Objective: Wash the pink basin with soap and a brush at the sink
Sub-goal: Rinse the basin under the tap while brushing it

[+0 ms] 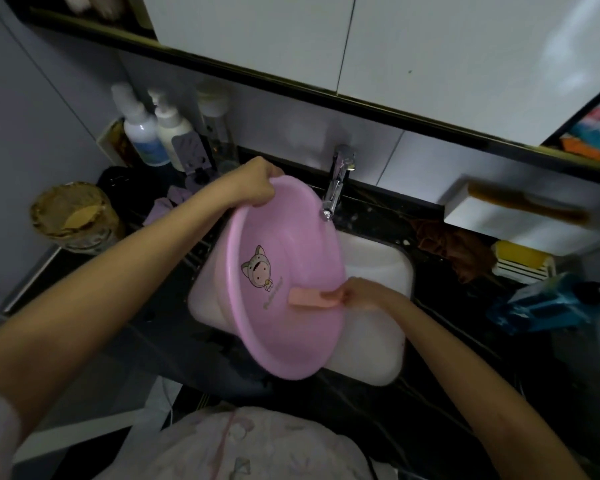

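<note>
At the centre of the frame, the pink basin (284,282) stands tilted on edge over the white sink (378,268). The left hand (253,183) is closed over its upper rim; the right hand (362,292) grips a salmon-pink brush (314,297) laid against the inside wall. The chrome tap (336,183) juts just above the rim. Bottles (153,129) crowd the upper left, a gold-lidded jar (71,216) sits at far left, and a brown cloth (454,249) and yellow soap (518,256) lie at right. The basin hides much of the sink; the blue object at far right is blurred.
</note>
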`<action>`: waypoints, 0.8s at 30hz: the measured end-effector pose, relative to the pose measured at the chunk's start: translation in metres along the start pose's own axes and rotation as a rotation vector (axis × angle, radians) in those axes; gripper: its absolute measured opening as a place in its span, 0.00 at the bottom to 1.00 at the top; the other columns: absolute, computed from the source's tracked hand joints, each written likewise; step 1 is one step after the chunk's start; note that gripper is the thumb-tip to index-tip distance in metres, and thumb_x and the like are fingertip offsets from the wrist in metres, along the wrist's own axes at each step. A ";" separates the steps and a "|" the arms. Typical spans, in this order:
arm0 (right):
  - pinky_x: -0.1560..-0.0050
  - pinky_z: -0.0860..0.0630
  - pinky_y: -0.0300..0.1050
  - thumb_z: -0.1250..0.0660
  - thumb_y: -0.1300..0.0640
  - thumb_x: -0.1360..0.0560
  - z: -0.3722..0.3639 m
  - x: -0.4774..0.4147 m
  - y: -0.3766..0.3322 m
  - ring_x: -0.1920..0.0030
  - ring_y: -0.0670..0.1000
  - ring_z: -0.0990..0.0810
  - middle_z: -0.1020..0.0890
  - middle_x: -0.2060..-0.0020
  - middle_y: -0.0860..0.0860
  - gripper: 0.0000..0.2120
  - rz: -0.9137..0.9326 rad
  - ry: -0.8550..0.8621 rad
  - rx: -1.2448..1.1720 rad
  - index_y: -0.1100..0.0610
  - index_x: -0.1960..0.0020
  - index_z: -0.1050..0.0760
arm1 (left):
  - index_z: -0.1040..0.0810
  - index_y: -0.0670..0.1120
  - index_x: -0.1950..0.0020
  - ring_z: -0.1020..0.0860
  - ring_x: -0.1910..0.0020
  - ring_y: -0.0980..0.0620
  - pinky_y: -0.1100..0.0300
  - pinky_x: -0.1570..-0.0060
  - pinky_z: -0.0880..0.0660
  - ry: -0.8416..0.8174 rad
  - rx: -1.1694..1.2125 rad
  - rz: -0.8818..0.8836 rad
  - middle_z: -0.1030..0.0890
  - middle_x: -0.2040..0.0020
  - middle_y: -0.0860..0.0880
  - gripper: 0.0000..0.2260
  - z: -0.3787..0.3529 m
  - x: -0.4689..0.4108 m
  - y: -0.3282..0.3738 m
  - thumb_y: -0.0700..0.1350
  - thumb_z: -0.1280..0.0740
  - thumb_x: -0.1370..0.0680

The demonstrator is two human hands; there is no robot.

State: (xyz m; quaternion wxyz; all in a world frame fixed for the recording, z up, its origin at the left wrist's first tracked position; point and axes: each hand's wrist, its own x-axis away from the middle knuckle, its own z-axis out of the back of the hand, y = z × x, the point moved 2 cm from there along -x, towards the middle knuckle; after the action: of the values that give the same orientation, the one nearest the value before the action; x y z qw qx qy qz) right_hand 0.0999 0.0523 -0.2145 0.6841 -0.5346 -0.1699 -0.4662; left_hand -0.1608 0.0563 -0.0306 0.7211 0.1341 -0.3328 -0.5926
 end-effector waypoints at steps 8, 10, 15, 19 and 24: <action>0.57 0.28 0.45 0.40 0.53 0.21 0.061 -0.003 -0.056 0.50 0.59 0.20 0.19 0.49 0.55 0.14 0.425 0.633 0.784 0.45 0.37 0.24 | 0.19 0.44 0.46 0.20 0.57 0.40 0.58 0.68 0.26 -0.111 -0.166 0.068 0.18 0.55 0.41 0.25 0.003 -0.011 0.021 0.29 0.40 0.39; 0.58 0.27 0.47 0.39 0.55 0.21 0.062 0.000 -0.052 0.52 0.60 0.20 0.20 0.51 0.56 0.14 0.415 0.669 0.738 0.45 0.38 0.23 | 0.19 0.44 0.46 0.20 0.56 0.39 0.53 0.64 0.24 -0.129 -0.195 0.059 0.18 0.54 0.40 0.26 0.004 -0.014 0.024 0.29 0.40 0.40; 0.50 0.31 0.41 0.38 0.35 0.26 0.024 -0.011 -0.009 0.51 0.52 0.23 0.20 0.52 0.51 0.21 -0.048 0.185 0.314 0.50 0.47 0.19 | 0.19 0.42 0.48 0.20 0.53 0.38 0.54 0.64 0.24 -0.178 -0.215 0.052 0.18 0.54 0.39 0.24 0.003 -0.016 0.021 0.29 0.40 0.41; 0.36 0.29 0.49 0.26 0.36 0.37 -0.005 -0.021 0.009 0.46 0.53 0.20 0.18 0.47 0.53 0.28 -0.119 0.045 -0.125 0.56 0.46 0.18 | 0.32 0.43 0.29 0.25 0.40 0.41 0.55 0.49 0.25 -0.103 -0.204 0.118 0.25 0.36 0.41 0.31 0.003 0.001 0.025 0.31 0.38 0.32; 0.43 0.27 0.43 0.26 0.41 0.33 -0.011 -0.018 0.011 0.48 0.53 0.20 0.17 0.51 0.52 0.20 -0.135 0.068 -0.252 0.56 0.52 0.18 | 0.46 0.43 0.25 0.25 0.44 0.40 0.53 0.52 0.27 0.042 -0.343 0.168 0.26 0.40 0.39 0.36 -0.010 0.068 0.021 0.39 0.31 0.29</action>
State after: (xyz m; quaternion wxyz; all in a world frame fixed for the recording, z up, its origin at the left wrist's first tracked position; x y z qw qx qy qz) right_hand 0.0973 0.0507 -0.2378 0.5838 -0.5875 -0.1225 -0.5467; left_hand -0.1330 -0.0043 -0.0042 0.7872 -0.0067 -0.2218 -0.5753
